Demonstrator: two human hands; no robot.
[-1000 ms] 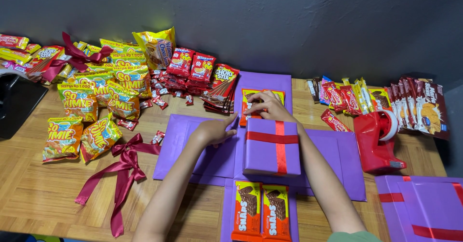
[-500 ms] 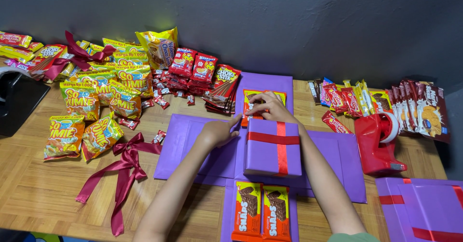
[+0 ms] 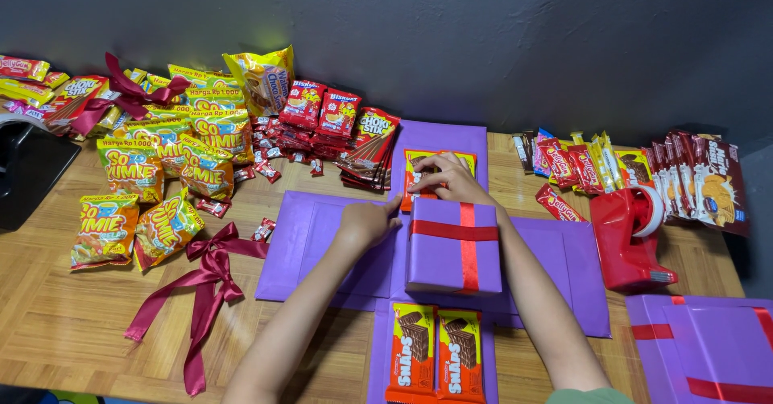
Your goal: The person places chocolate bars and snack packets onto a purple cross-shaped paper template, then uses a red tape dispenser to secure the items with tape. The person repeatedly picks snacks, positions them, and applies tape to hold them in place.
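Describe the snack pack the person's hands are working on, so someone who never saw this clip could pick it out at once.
Start at the purple cross-shaped sheet on the wooden table, with a purple ribboned box at its centre. On the flap beyond that box lies a flat orange snack pack, under the right hand, with the left hand beside it. Unlike the two orange chocolate packs on the near flap, it lies alone.
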